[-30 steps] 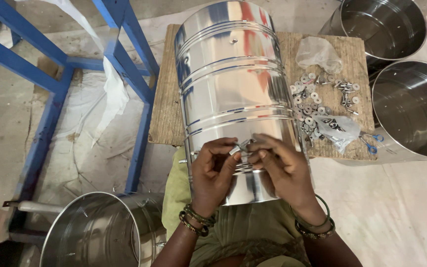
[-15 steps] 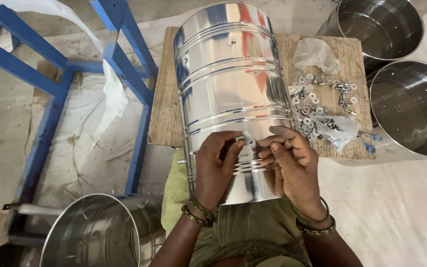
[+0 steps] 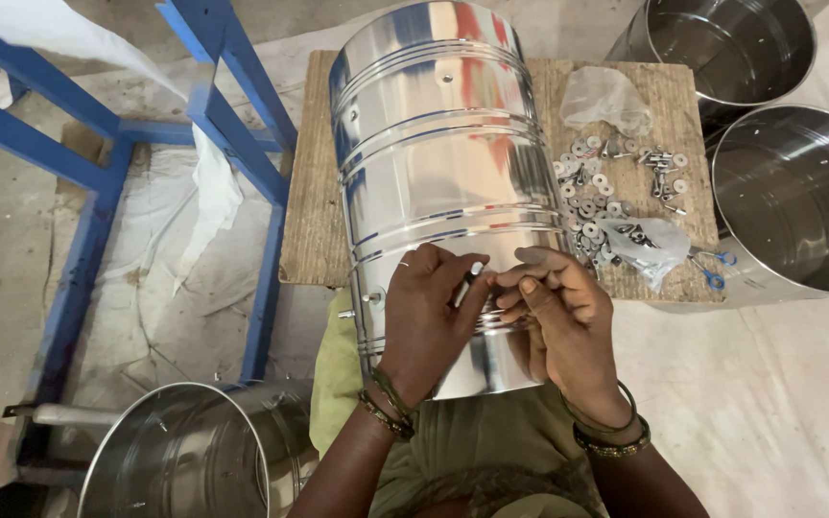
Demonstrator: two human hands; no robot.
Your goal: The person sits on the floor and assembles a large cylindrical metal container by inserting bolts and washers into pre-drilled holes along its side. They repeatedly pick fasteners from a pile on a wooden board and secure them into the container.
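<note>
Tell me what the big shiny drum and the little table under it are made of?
The drum looks like thin polished metal, probably stainless steel: it mirrors colours like a looking-glass and has pressed ribs around it. The low table looks like bare, unpainted wood, rough and pale brown with visible grain. The washers scattered on it seem metal too, grey and glinting.

The small part (image 3: 475,272) pinched between left hand (image 3: 426,312) and right hand (image 3: 560,317) is too small to identify; the hands hide the drum (image 3: 438,144) wall beneath them, and three other drums (image 3: 789,197) are cut by the frame edges
</note>
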